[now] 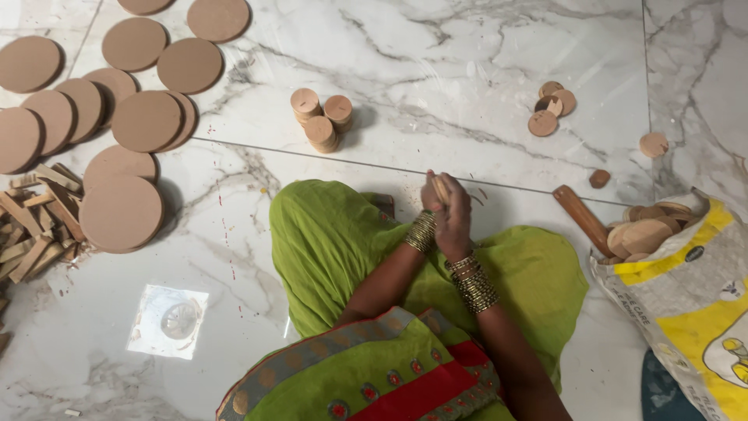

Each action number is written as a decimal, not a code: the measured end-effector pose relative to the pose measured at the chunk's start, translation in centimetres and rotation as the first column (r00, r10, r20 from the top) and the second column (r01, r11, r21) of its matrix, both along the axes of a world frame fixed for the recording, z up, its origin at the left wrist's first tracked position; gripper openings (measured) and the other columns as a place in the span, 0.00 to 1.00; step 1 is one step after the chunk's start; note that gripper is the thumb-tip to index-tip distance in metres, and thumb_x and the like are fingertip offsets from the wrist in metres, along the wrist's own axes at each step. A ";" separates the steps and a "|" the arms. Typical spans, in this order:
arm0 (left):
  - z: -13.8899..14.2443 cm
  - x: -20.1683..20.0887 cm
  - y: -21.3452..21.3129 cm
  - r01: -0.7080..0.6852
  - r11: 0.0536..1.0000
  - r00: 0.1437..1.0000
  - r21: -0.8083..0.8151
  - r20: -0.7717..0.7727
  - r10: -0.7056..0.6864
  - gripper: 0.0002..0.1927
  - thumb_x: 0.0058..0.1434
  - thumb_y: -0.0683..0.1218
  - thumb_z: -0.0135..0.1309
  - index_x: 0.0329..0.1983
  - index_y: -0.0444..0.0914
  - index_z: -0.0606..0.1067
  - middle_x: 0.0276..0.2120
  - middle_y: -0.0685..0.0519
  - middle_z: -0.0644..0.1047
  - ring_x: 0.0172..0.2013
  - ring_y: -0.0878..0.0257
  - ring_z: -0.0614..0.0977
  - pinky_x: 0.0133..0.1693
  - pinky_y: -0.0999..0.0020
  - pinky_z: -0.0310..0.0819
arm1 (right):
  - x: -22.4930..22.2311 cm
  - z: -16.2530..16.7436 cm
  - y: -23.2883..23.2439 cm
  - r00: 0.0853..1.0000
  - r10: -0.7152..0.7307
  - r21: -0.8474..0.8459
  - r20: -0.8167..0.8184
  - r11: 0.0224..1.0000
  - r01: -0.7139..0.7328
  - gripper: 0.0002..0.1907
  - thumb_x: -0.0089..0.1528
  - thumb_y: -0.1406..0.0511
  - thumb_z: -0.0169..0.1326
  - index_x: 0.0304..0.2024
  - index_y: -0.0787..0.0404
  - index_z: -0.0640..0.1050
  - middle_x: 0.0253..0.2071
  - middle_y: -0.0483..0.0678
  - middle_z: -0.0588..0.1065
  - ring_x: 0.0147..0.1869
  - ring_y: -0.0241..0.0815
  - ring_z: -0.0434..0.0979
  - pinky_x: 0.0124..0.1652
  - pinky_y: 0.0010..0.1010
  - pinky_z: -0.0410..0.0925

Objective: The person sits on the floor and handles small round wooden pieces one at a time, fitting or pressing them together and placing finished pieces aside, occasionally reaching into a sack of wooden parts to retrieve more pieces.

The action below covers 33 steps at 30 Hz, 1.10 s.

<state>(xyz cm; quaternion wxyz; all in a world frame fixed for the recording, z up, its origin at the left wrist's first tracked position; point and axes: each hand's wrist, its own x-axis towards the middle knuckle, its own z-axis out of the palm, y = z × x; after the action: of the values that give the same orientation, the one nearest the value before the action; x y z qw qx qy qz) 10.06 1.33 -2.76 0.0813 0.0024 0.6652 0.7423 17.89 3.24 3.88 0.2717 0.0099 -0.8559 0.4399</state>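
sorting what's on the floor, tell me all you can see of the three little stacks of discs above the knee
The stacks are three short piles of small round discs, light brown like wood or pressed board, each top showing a small dark mark. They stand upright on the white marble floor, huddled in a tight cluster, seemingly touching one another and casting a shadow to the right. Neither hand touches them.

Woven sack (686, 304) at right edge — white, yellow panels, open mouth holding wooden discs (645, 232).

Glossy marble floor (483, 54), matt, seemingly wooden discs (145, 121)
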 end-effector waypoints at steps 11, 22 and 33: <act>0.9 -1.1 -0.7 0.121 0.961 0.993 0.249 -0.042 -0.114 0.22 0.77 0.56 0.35 0.48 0.33 0.72 0.39 0.42 0.79 0.35 0.59 0.83 0.37 0.67 0.82 | -1.2 -1.0 1.2 0.996 -0.083 0.417 0.017 0.906 0.068 0.17 0.68 0.63 0.45 0.54 0.47 0.82 0.70 0.44 0.70 0.68 0.51 0.65 0.68 0.43 0.59; 1.3 -0.9 -0.3 -0.108 0.912 0.989 -0.395 -0.133 0.059 0.17 0.75 0.47 0.41 0.38 0.33 0.76 0.30 0.48 0.80 0.29 0.56 0.82 0.29 0.61 0.79 | -4.7 2.5 3.6 0.891 0.111 0.110 0.440 0.978 -0.176 0.22 0.69 0.60 0.41 0.63 0.47 0.79 0.75 0.51 0.61 0.72 0.54 0.67 0.66 0.41 0.63; 0.7 -1.3 -0.9 -0.042 0.929 0.994 -0.368 0.078 0.076 0.26 0.78 0.51 0.36 0.34 0.31 0.78 0.25 0.43 0.79 0.22 0.53 0.80 0.27 0.56 0.75 | -6.3 -1.6 5.4 0.883 0.103 0.170 0.459 0.965 -0.201 0.21 0.72 0.63 0.38 0.64 0.54 0.76 0.73 0.50 0.67 0.74 0.53 0.70 0.68 0.36 0.66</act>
<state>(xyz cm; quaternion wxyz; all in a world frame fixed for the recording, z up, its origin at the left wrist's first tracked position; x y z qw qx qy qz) 8.71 0.43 -2.11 0.0881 -0.0664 0.7871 0.6069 11.59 8.68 2.33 0.0301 0.0050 -0.9339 0.3563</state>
